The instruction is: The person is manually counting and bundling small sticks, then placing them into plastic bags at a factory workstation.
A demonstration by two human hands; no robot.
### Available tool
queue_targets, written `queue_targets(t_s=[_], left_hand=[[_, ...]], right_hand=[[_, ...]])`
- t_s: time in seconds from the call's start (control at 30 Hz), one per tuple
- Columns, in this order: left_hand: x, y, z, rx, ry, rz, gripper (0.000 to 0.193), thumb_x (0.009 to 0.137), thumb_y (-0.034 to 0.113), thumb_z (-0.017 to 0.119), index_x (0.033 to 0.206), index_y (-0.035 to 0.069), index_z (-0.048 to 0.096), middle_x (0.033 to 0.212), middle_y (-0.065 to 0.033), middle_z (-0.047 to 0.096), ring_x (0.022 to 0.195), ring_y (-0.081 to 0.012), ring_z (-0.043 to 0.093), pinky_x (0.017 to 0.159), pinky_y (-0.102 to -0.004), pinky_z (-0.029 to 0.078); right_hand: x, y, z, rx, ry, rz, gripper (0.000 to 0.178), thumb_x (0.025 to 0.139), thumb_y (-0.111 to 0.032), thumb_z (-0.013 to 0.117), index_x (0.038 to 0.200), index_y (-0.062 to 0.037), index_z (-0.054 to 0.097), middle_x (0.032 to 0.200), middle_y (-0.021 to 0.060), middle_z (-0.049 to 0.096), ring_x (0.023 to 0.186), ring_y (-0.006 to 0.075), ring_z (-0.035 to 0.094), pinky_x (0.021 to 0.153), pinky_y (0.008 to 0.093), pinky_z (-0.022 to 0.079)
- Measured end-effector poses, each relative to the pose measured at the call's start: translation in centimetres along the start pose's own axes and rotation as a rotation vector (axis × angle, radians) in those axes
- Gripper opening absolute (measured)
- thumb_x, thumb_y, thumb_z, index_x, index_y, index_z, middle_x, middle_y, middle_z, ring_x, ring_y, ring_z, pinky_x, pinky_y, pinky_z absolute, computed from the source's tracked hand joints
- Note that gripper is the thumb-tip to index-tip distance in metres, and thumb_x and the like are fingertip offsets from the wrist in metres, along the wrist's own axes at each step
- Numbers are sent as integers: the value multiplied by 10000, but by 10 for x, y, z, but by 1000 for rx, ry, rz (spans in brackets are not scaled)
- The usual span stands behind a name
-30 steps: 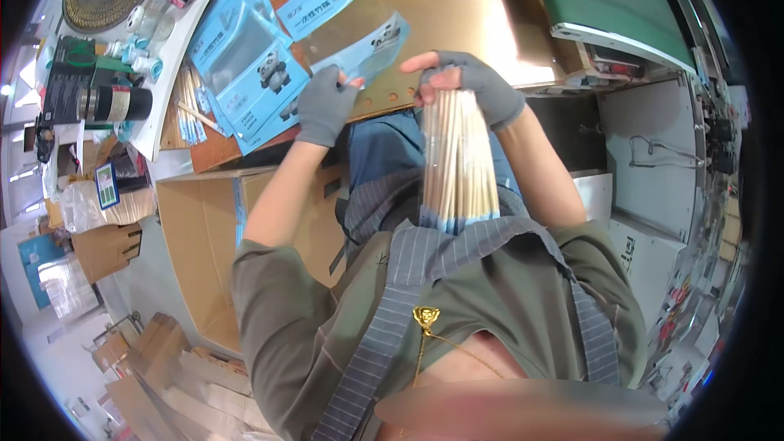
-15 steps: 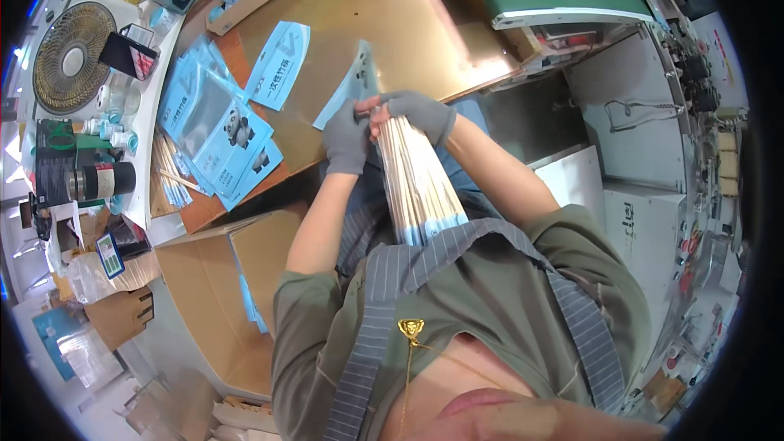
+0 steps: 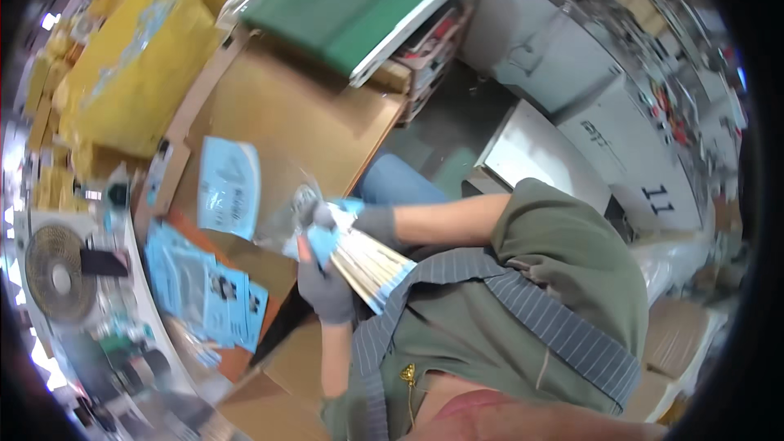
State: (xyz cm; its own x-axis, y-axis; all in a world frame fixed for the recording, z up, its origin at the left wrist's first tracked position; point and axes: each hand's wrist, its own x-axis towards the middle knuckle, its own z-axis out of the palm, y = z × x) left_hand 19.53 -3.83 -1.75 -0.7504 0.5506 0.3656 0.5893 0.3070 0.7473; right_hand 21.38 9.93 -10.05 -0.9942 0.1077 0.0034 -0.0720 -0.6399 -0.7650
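Observation:
A bundle of paired chopsticks in clear and blue wrappers (image 3: 369,266) slants between my two hands, its near end against my apron. My left hand (image 3: 324,290), in a grey fingerless glove, is closed round its left side, thumb up along the far end. My right hand (image 3: 377,224), gloved alike, grips from the far right side; the bundle partly hides its fingers. A clear and blue plastic bag (image 3: 287,220) is bunched at the bundle's far end, blurred by motion. Beyond it a flat blue packet (image 3: 229,188) lies on the table.
A pile of blue printed bags (image 3: 196,282) lies at the table's left, with loose wrapped chopsticks beside it. A fan (image 3: 61,273) stands farther left. At the back are a large yellow package (image 3: 139,73) and a green conveyor belt (image 3: 351,8). White cabinets (image 3: 547,147) stand right.
The view has swung right. My hands have drawn closer to my body, and the bundle has tilted. The blue bag that lay beyond my hands is now bunched at the bundle's far end.

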Motion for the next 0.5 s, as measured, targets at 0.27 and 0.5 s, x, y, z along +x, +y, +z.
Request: queue_targets(t_s=[0.27, 0.5], left_hand=[[-22, 9, -27, -114, -199, 53, 456, 825, 103, 559, 1248, -61, 510, 997, -219, 635, 846, -288, 639, 740, -341, 505], [101, 69, -100, -182, 26, 104, 328, 840, 40, 519, 1152, -43, 579, 1101, -121, 615, 952, -174, 580, 853, -288, 453]], right_hand=[[-93, -97, 13, -1403, 181, 207, 448, 733, -379, 668, 1066, -98, 563, 839, 172, 617, 701, 337, 615, 573, 429, 445], [-15, -204, 83, -1066, 149, -725, 130, 749, -123, 555, 867, -68, 553, 648, 90, 523, 584, 237, 558, 561, 337, 442]])
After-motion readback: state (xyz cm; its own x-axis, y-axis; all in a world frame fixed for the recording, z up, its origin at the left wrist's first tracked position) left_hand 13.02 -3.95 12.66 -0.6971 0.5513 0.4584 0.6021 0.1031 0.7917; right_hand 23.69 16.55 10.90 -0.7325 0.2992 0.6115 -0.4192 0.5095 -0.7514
